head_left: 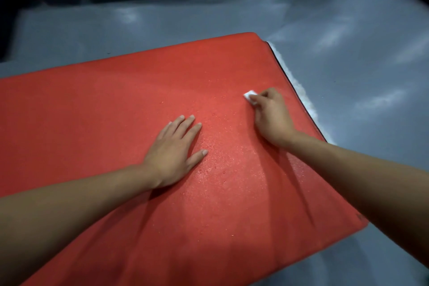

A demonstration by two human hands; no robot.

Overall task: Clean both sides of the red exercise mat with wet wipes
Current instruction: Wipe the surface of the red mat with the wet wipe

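Red exercise mat (116, 123), one in number, lies flat on a glossy grey floor (348, 30) and fills most of the view; no brand or writing can be read on it. Small water droplets (216, 160) speckle its middle. Two bare hands are on it. Left hand (173, 153) rests palm down, fingers straight and spread. Right hand (270, 114), near the mat's right edge, pinches one small folded white wet wipe (249, 95) against the surface.
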